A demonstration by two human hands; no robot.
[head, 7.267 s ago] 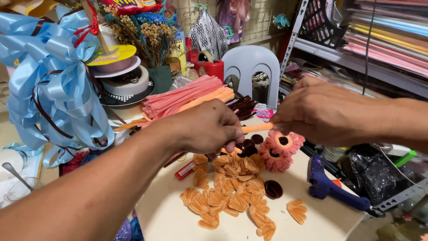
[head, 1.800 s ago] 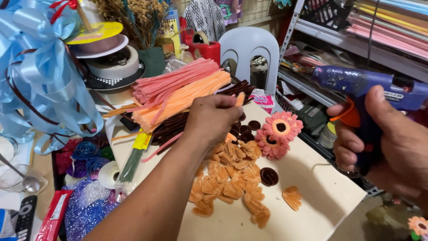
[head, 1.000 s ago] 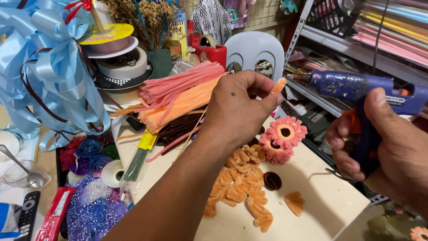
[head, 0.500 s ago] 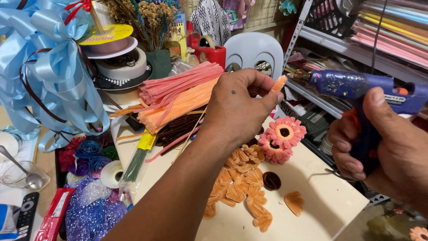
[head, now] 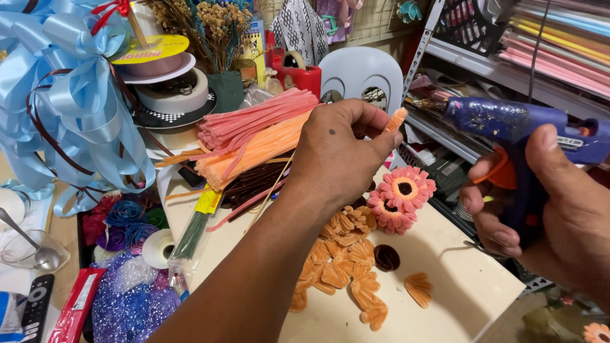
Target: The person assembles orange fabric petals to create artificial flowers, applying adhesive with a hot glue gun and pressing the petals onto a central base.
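The left hand (head: pixel 343 159) pinched an orange petal piece (head: pixel 396 119) upright — the right hand (head: pixel 546 216) gripped a blue glue gun (head: pixel 508 127), nozzle pointing left, just right of it.

I see blue plastic glue gun (head: pixel 508 127) with orange trigger | orange fuzzy petal piece (head: pixel 396 119) | light-blue satin ribbon bow (head: pixel 57 95) | pink-and-orange fuzzy flowers (head: pixel 400 197)
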